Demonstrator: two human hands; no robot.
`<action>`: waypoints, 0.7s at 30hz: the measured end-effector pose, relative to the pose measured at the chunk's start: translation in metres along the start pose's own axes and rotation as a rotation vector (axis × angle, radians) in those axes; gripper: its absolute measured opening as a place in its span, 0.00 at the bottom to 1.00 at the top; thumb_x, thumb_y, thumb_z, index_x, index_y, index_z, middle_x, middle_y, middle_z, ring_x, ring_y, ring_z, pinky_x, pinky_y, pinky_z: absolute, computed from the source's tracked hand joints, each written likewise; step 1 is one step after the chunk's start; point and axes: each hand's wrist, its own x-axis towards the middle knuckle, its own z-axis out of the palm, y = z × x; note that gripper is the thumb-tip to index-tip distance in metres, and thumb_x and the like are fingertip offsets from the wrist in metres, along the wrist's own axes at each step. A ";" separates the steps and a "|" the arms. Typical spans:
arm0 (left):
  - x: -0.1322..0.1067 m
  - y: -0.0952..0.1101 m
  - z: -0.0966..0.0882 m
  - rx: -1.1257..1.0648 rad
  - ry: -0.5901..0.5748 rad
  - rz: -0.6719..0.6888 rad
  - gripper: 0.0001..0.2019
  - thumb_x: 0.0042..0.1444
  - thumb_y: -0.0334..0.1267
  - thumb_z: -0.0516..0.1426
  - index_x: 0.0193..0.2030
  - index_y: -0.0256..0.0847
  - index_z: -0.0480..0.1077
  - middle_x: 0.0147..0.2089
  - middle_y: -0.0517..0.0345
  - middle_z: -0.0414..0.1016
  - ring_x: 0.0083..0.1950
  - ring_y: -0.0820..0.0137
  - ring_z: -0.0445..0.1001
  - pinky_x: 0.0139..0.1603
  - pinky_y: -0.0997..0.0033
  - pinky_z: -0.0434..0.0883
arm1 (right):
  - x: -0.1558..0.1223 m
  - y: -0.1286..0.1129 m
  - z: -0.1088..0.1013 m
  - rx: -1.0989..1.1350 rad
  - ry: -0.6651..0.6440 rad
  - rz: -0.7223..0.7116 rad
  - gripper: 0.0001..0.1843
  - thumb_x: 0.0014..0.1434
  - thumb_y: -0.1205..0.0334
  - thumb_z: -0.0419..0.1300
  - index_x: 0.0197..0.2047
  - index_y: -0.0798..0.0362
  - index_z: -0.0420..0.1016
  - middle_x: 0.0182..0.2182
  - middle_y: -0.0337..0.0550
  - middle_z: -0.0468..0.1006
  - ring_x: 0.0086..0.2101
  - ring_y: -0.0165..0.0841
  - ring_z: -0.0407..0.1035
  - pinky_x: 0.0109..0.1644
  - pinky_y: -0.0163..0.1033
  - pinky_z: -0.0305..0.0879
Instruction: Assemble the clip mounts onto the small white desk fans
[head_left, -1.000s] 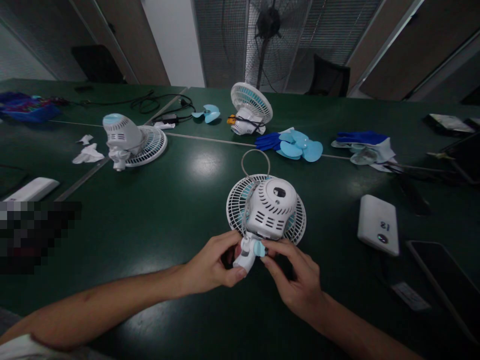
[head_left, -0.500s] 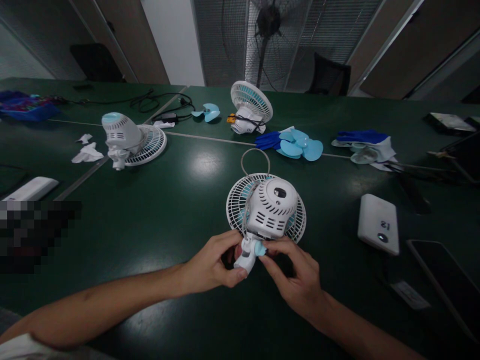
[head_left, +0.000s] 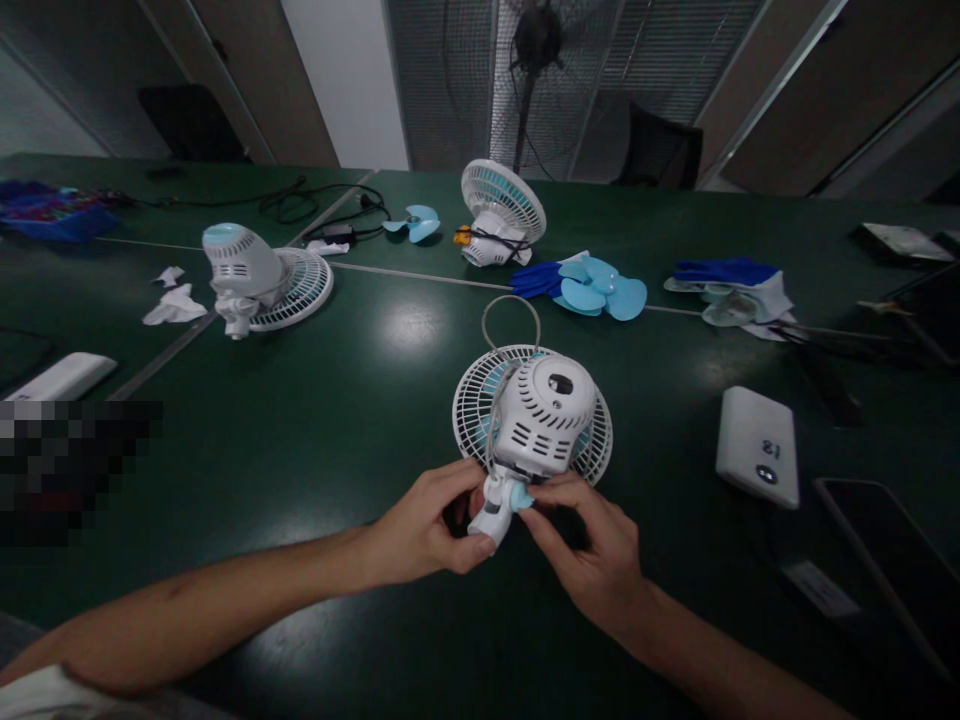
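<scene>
A small white fan (head_left: 544, 410) lies face down on the green table (head_left: 337, 400), its round grille flat and its motor housing up. My left hand (head_left: 427, 525) grips the fan's white neck bracket (head_left: 491, 510) from the left. My right hand (head_left: 596, 545) pinches the light-blue knob (head_left: 520, 494) on the side of that bracket with thumb and fingertips. A thin cord loop (head_left: 510, 320) lies just beyond the grille.
Two more small fans (head_left: 259, 275) (head_left: 501, 210) lie farther back, with loose blue blades (head_left: 600, 288) (head_left: 416, 224) and blue gloves (head_left: 724, 272). A white device (head_left: 757, 445) and a dark tablet (head_left: 885, 560) sit to the right; a white box (head_left: 64, 375) at left; a standing fan (head_left: 536, 60) behind.
Almost nothing differs. My right fingers have shifted slightly on the blue knob, and the view has drifted a little upward.
</scene>
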 end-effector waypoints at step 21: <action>0.000 0.000 0.000 0.005 -0.006 0.005 0.22 0.63 0.59 0.59 0.39 0.38 0.66 0.37 0.58 0.65 0.36 0.70 0.61 0.37 0.71 0.60 | 0.005 -0.004 0.000 -0.019 -0.004 -0.002 0.07 0.68 0.70 0.61 0.37 0.51 0.72 0.29 0.37 0.76 0.30 0.29 0.75 0.36 0.35 0.71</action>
